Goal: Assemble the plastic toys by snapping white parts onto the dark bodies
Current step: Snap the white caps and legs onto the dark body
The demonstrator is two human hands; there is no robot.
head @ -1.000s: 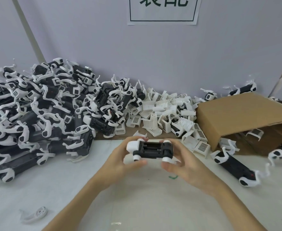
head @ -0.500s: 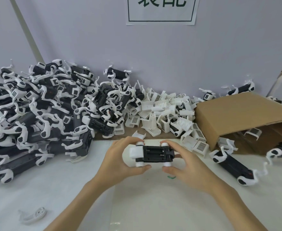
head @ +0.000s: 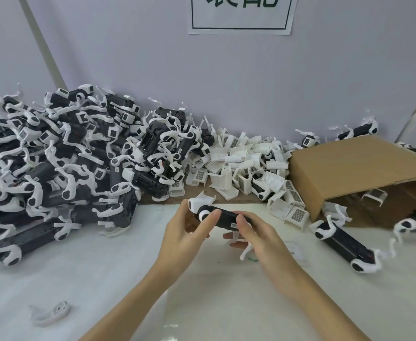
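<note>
Both hands hold one dark toy body (head: 223,219) over the white table, just in front of me. A white head piece (head: 199,202) sits on its left end, and white legs (head: 245,251) hang below its right end. My left hand (head: 186,228) grips the left end, thumb beside the white round joint. My right hand (head: 257,233) wraps around the right end and hides it.
A big heap of assembled dark-and-white toys (head: 61,163) fills the left. Loose white parts (head: 246,166) are piled at the back centre. A tipped cardboard box (head: 359,168) lies right, with a toy (head: 344,244) before it. A loose white leg (head: 51,313) lies near left.
The toy body has been turned over in my hands: the open battery bay no longer faces me, and the head piece now points up-left. Both hands shifted their hold.
</note>
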